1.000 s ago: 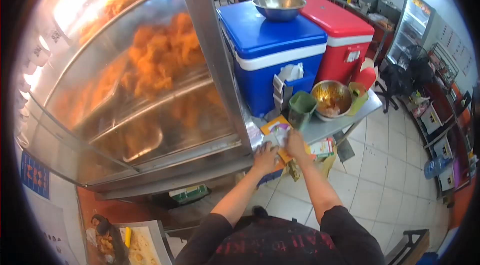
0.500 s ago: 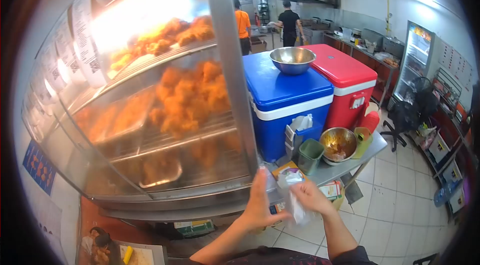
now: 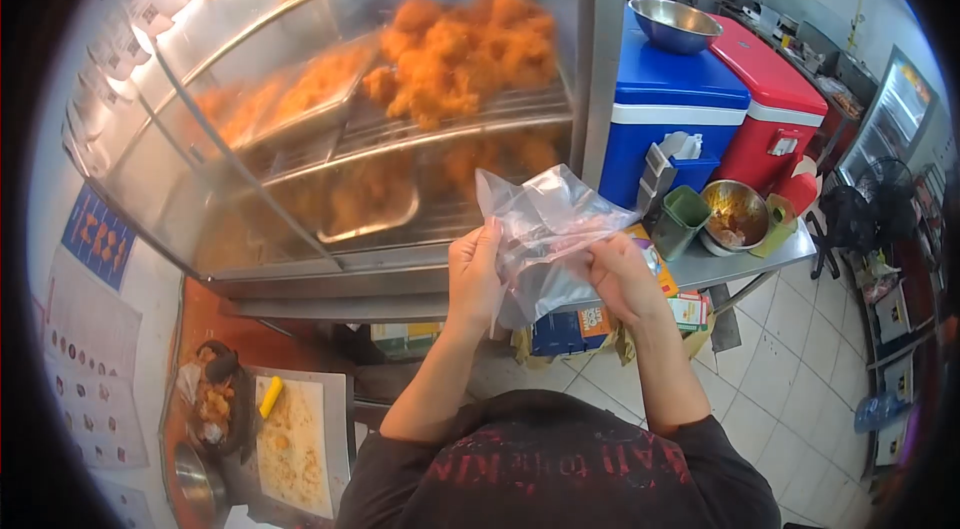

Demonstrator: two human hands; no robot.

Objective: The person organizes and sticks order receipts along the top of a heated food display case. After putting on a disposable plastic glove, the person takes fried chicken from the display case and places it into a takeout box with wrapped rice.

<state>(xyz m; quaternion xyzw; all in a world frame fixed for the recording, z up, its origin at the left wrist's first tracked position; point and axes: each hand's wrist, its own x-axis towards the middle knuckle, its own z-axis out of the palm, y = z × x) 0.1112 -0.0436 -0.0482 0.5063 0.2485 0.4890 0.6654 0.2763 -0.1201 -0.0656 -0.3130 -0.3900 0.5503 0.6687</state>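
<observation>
A clear plastic bag (image 3: 550,229) is spread between my two hands in front of the glass cabinet. My left hand (image 3: 474,274) pinches its left edge, thumb uppermost. On the other side, the fingers of my right hand (image 3: 625,277) are closed on the bag's right edge; the fingertips are partly hidden by the film. Behind the bag, the heated display cabinet (image 3: 400,264) holds orange-brown fried chicken (image 3: 465,54) on wire racks and in a metal tray (image 3: 375,219).
At the right, a metal table (image 3: 770,259) carries a blue cooler (image 3: 675,79), a red cooler (image 3: 775,79), a green container (image 3: 680,224) and a sauce-stained bowl (image 3: 735,214). A steel bowl (image 3: 676,26) tops the blue cooler. Lower left lies a stained cutting board (image 3: 295,459) with a yellow-handled tool (image 3: 270,396).
My left hand was open and apart from the bag; now it grips it. The bunched bag in my right hand is now spread out. My view has turned left and down.
</observation>
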